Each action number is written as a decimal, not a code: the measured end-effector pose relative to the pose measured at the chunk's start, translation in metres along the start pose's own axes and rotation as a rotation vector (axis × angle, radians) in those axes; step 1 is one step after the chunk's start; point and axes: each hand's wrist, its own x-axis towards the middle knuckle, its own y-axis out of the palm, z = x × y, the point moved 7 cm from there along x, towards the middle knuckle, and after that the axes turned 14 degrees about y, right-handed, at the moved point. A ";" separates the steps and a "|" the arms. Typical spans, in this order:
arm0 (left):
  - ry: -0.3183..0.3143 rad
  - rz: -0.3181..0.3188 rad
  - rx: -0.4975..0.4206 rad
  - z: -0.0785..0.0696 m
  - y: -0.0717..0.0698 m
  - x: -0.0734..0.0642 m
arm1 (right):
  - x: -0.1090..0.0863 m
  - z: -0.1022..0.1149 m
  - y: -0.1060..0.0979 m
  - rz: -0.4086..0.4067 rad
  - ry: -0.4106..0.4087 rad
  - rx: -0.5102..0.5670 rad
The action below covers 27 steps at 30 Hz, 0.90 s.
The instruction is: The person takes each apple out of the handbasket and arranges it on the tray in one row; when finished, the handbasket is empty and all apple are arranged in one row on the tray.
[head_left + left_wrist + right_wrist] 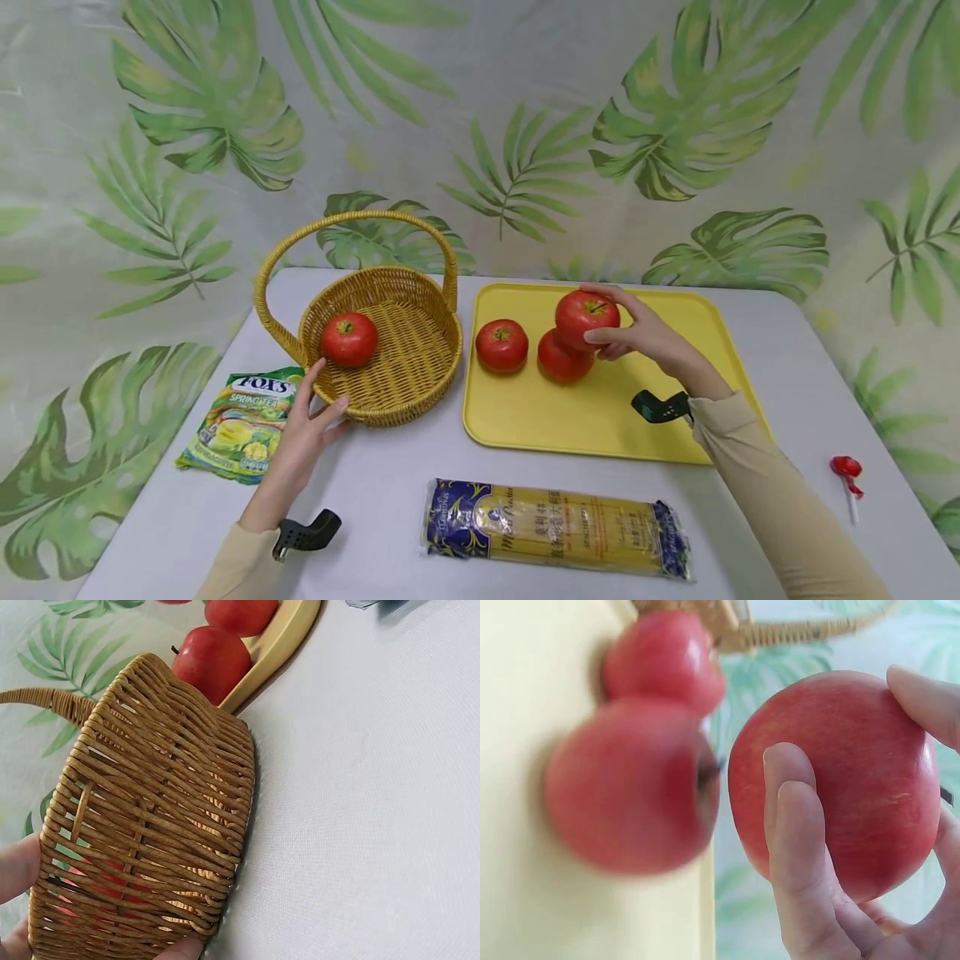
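Observation:
A round wicker basket (408,358) with a tall handle stands at the left, one red apple (349,340) inside it. My left hand (307,433) holds the basket's near-left rim; in the left wrist view fingers (19,870) lie at the rim and the thumb shows low on the outer wall. Over the yellow tray (600,425), my right hand (637,329) grips an apple (840,780) between thumb and fingers. Just below that apple sits another apple (564,358) on the tray, partly hidden in the head view. A further apple (502,346) rests at the tray's left side.
A green candy bag (243,429) lies left of the basket, by my left forearm. In front of the tray is a long packet of spaghetti (558,529). At the far right lies a red lollipop (847,475). A leaf-patterned cloth (517,192) hangs behind the white table.

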 end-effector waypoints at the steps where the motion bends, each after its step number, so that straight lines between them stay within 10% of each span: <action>1: -0.001 -0.002 -0.001 0.000 0.000 0.000 | -0.003 -0.005 -0.006 -0.008 0.006 0.001; 9: -0.008 -0.009 0.002 0.001 0.000 0.001 | -0.019 -0.046 -0.034 -0.064 0.053 -0.030; 27: -0.028 -0.016 0.020 0.002 -0.001 0.001 | -0.015 -0.080 -0.030 -0.048 0.101 -0.119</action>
